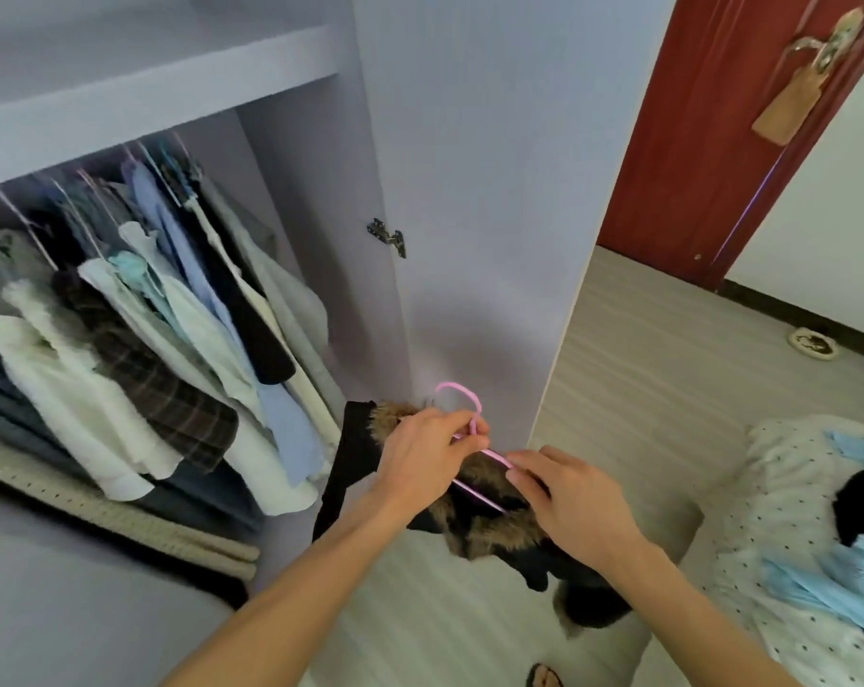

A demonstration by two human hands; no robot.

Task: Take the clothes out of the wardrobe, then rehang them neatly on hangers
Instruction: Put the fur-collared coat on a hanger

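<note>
A black coat (351, 458) with a brown fur collar (489, 533) hangs in front of me on a pink hanger (462, 396). My left hand (422, 451) grips the hanger just under its hook, together with the collar. My right hand (576, 503) rests on the collar at the hanger's right shoulder, fingers curled over it. To the left stands the open wardrobe (172, 71), where several shirts and jackets (172, 339) hang on a rail. The coat's lower part is hidden behind my arms.
The open wardrobe door (494, 190) stands right behind the hanger. A bed with a dotted cover (786, 468) at the right holds light-blue clothes (816, 582) and a black garment (861, 503). A red room door (717, 141) is at the far right. Folded textiles (123, 518) lie on the wardrobe bottom.
</note>
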